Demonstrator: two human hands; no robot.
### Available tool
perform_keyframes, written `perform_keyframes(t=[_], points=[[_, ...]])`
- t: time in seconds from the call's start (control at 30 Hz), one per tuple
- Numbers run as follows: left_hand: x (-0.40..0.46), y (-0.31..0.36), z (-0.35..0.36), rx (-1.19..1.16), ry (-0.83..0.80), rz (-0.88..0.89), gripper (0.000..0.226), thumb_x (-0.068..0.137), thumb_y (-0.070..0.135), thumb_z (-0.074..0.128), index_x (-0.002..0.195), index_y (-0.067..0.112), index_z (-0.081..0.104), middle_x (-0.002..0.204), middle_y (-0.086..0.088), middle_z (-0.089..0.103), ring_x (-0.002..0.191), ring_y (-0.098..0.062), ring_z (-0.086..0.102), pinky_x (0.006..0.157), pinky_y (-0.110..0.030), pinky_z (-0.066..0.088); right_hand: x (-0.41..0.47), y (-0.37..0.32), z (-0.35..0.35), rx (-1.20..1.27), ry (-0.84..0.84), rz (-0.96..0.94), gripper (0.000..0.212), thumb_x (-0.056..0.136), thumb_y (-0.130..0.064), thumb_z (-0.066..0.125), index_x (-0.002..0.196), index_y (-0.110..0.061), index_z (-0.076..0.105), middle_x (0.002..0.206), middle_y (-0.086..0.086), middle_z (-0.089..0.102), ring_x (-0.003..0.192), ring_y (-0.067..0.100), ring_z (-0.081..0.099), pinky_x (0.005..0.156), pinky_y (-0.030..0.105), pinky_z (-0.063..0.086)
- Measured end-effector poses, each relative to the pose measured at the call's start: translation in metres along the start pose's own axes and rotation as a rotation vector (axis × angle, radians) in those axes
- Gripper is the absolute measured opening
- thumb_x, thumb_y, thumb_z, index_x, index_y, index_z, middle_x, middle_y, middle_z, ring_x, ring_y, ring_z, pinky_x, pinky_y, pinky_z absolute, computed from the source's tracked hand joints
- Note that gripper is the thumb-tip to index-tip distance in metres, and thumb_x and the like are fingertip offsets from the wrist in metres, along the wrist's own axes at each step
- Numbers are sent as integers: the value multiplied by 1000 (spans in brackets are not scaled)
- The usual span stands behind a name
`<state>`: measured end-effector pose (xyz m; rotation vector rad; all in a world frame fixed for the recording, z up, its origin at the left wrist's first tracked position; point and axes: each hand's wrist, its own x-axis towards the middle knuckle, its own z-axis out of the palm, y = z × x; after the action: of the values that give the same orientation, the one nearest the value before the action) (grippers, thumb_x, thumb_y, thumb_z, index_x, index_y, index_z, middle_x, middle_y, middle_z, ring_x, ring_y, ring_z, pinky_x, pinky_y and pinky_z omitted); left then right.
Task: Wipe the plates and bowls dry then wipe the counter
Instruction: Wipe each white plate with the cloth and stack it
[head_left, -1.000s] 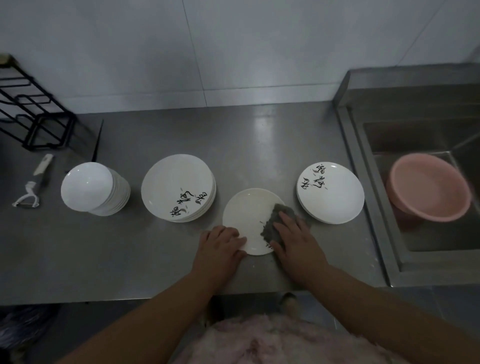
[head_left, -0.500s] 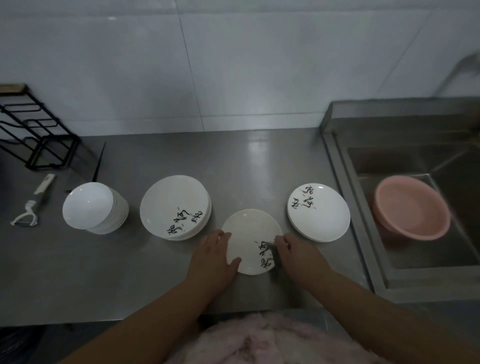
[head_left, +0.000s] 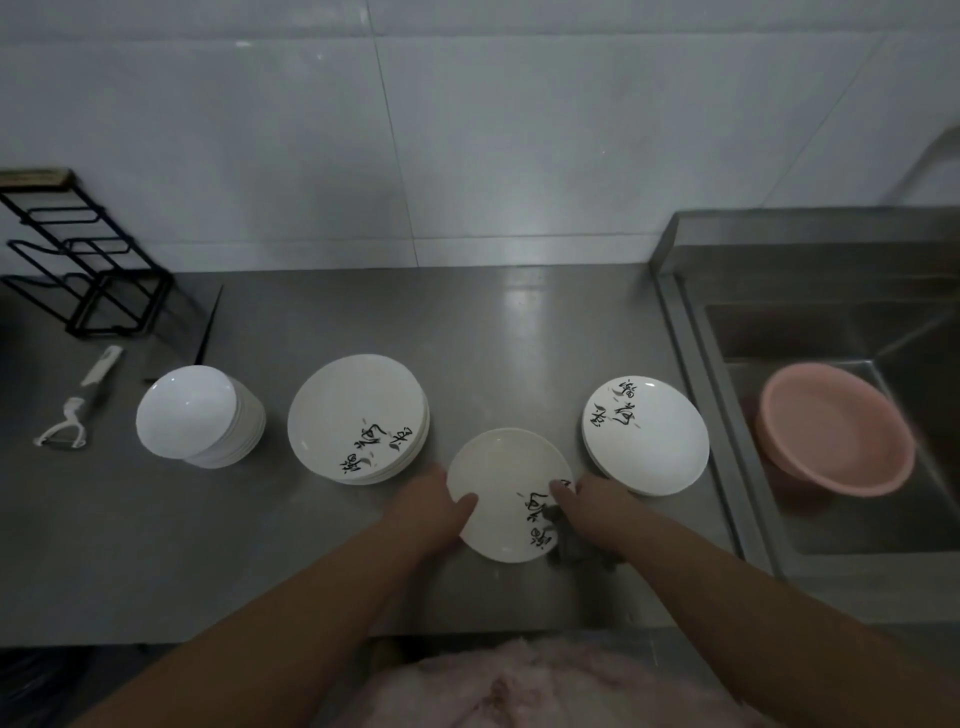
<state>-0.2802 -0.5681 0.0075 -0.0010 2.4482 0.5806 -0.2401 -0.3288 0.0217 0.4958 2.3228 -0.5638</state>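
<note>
A second ago my right hand pressed the grey cloth flat on the plate. Now the cloth has slid off to the plate's right edge, and my right hand is bunched around it there. The black writing on the plate shows now. My left hand has moved a little too: its thumb now lies over the plate's left rim.

My left grip is clamped on the plate, thumb on top, and the other fingers are hidden under it. My right grip is curled on the cloth, with one finger touching the plate's rim. I cannot tell if the plate is lifted or flat on the tabletop.

The plate is in the lower middle of the frame. Just to its right is a short stack of plates with writing. Just to its upper left is a taller plate stack. Farther left is a stack of white bowls.

At the far left a white peeler lies on the tabletop. Above it, in the upper left, stands a black wire rack. On the right of the frame is the sink, with a pink basin inside it.
</note>
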Motion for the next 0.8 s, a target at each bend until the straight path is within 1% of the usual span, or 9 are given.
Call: perform_keyframes(t=[0.13,0.27,0.33,0.4,0.47,0.53,0.6,0.7,0.8], points=[[-10,10,-14,-46,11,-8,56,92,55,61,127,12,53,125,-8,65,110,-26,62,87,-33,48,-7,-3,-6,116,36,14,73,107,-59,21,129,-1,60,129,23,64,121,35,60,102,38,44],[-34,37,-49,-169,176,51,59,92,63,58,126,16,50,111,0,61,95,-19,56,79,-31,40,-31,-24,-35,382,200,6,85,98,-73,9,132,-10,54,127,16,63,122,39,57,106,48,44],[-46,52,-69,-309,214,60,64,94,70,48,129,17,48,112,-1,63,99,-22,59,82,-33,42,-50,-37,-57,587,285,12,77,97,-76,9,133,-23,53,122,7,60,118,39,57,103,52,45],[-59,65,-86,-465,242,64,64,95,71,36,130,18,47,116,-4,66,106,-27,62,88,-36,44,-68,-45,-78,736,349,-42,67,102,-69,14,134,-26,54,123,4,59,117,34,55,99,46,42],[-73,77,-103,-588,266,96,56,102,60,29,133,17,46,122,-6,62,114,-30,59,90,-35,40,-82,-47,-94,771,416,-153,53,107,-56,28,127,-18,59,120,-2,65,121,28,57,100,40,37],[-85,87,-117,-796,288,103,45,106,54,29,132,21,46,117,-6,60,107,-24,59,87,-33,39,-91,-48,-104,818,457,-242,32,105,-47,47,106,-19,61,96,-9,71,105,23,66,86,35,42],[-90,93,-129,-1097,253,93,27,108,43,40,128,26,46,118,-3,59,101,-16,58,79,-30,50,-95,-50,-110,822,509,-313,16,100,-39,59,96,-23,59,81,-13,69,87,12,67,73,29,43],[-94,98,-146,-1437,116,93,28,106,15,51,132,23,48,126,-3,58,111,-28,60,63,-33,62,-105,-53,-117,665,567,-425,11,99,-39,60,99,-29,55,76,-16,66,63,-1,58,60,24,40],[-96,100,-157,-1565,21,132,32,104,4,48,134,16,54,126,-9,65,111,-32,63,70,-41,65,-113,-55,-127,458,572,-402,14,98,-47,56,104,-34,53,74,-10,69,60,-3,61,57,24,41]])
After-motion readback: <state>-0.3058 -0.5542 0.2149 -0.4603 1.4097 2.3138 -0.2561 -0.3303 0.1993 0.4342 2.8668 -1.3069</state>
